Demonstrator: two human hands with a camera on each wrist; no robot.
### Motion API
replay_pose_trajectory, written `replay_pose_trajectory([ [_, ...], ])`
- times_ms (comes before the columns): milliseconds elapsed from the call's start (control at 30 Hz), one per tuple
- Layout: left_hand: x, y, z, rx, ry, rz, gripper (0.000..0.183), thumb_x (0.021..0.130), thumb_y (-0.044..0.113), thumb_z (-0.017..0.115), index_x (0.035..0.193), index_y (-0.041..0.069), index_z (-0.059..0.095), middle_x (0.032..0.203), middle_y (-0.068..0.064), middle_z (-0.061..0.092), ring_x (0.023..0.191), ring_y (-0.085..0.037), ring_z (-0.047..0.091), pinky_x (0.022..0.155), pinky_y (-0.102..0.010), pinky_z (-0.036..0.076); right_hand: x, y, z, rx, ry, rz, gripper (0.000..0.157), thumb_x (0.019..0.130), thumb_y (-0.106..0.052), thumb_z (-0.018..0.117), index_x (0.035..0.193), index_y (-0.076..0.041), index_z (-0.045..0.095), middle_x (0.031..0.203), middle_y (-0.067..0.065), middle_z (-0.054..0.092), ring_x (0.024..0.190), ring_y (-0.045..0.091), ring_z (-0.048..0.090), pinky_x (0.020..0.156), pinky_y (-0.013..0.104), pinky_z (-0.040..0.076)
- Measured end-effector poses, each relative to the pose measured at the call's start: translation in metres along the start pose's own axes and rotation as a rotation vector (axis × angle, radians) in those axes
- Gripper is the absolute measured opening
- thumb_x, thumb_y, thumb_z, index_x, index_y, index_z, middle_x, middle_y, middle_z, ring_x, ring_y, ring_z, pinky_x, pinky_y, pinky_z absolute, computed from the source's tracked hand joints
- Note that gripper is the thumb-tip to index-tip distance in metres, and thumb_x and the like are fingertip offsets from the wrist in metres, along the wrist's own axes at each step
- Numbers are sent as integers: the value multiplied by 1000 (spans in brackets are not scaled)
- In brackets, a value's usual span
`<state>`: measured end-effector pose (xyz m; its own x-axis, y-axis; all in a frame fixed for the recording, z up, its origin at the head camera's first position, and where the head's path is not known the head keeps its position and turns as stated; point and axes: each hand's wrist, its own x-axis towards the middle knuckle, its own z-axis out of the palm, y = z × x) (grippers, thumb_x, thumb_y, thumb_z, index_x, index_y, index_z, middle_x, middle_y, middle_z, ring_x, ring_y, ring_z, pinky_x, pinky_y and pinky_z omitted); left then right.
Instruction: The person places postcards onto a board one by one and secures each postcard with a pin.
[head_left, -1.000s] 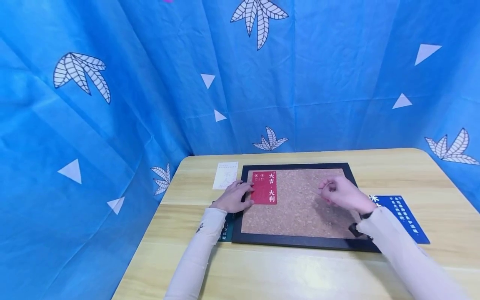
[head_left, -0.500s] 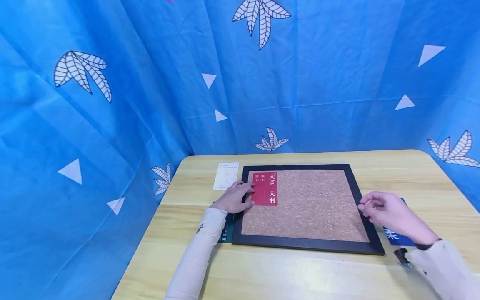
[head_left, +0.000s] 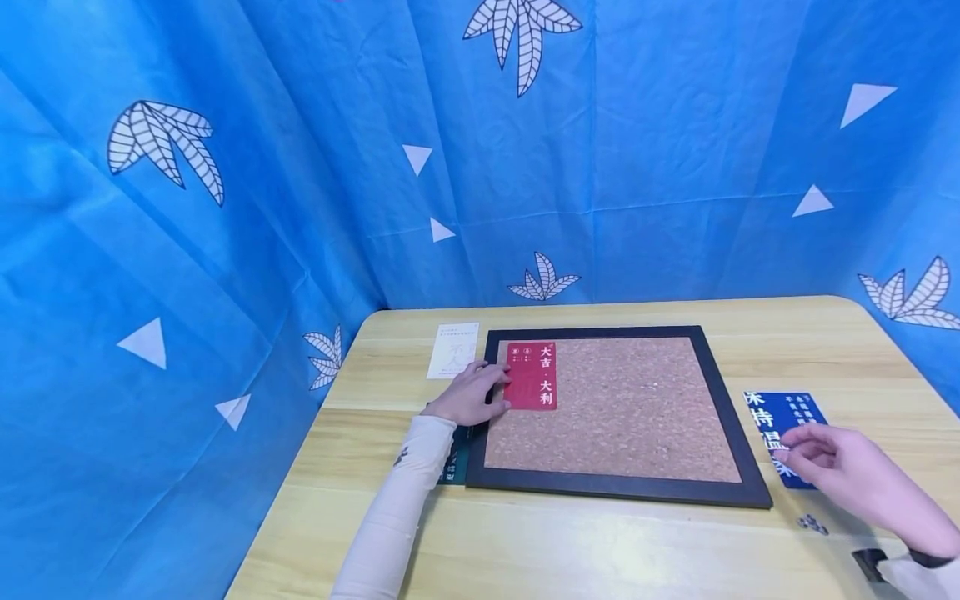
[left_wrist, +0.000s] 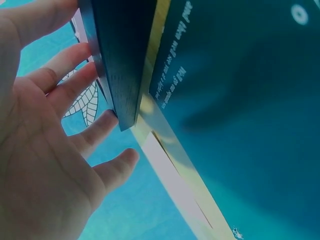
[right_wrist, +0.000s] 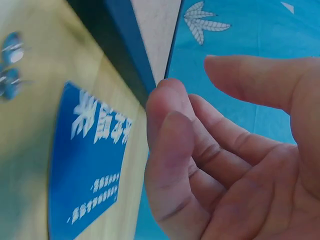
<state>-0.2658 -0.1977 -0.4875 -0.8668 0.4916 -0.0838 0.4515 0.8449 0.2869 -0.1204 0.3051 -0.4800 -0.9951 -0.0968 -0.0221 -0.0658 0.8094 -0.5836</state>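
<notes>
at lower right, small silvery round-headed pins (head_left: 812, 524) are found just below the loosely curled, empty right hand (head_left: 847, 468); the black-framed cork board (head_left: 637, 425) is touched by the spread left hand (head_left: 467, 395).

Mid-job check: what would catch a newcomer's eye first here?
Probably the bright blue cloth backdrop with white leaf prints, behind the pale wooden table. Next, the rectangular red card with white characters, upper left on the black-framed brown cork board. Then the right hand, over the rectangular blue card right of the board.
</notes>
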Motion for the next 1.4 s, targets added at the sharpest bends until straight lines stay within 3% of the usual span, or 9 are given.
replay_pose_trajectory([
  [300,1,2,-2,-3,2,-11,49,98,35,68,142,15,58,163,-1,44,152,-30,33,126,-52,31,-17,16,5,-42,15,58,29,96,-17,73,106,10,67,84,3,72,66,-1,59,60,18,51],
  [467,1,2,-2,-2,-3,-22,50,98,35,68,143,16,58,164,0,43,152,-29,32,127,-51,31,-22,21,12,-57,-4,84,29,95,-17,74,104,10,66,82,1,70,67,5,60,58,19,50],
  [633,1,3,-3,-11,0,-19,49,98,35,68,142,16,58,164,-1,43,153,-31,31,126,-52,31,-26,26,17,-72,-13,117,37,97,-24,72,106,12,65,81,2,69,72,14,63,56,20,48],
  [867,0,3,-4,-17,7,-2,48,98,33,68,141,13,59,163,-5,44,151,-34,33,125,-53,32,-34,30,23,-92,-27,118,48,97,-35,72,107,11,65,83,0,68,70,9,59,58,19,47],
  [1000,0,3,-4,-16,4,-5,48,98,33,68,141,13,59,163,-4,44,151,-33,33,125,-53,33,-36,27,25,-91,-51,137,53,96,-40,73,108,11,65,84,0,68,73,12,60,59,20,45],
  [1267,0,3,-2,-9,-12,-27,50,98,35,68,142,16,58,165,-1,42,152,-30,32,125,-52,33,-37,23,33,-102,-85,169,43,89,-33,80,102,6,67,81,0,65,73,15,56,63,27,43],
  [1400,0,3,-2,-11,-8,-14,48,98,35,67,141,15,58,164,-3,43,152,-32,32,125,-52,33,-35,23,38,-89,-98,178,30,90,-22,80,99,4,67,80,0,65,74,15,56,60,23,41],
])
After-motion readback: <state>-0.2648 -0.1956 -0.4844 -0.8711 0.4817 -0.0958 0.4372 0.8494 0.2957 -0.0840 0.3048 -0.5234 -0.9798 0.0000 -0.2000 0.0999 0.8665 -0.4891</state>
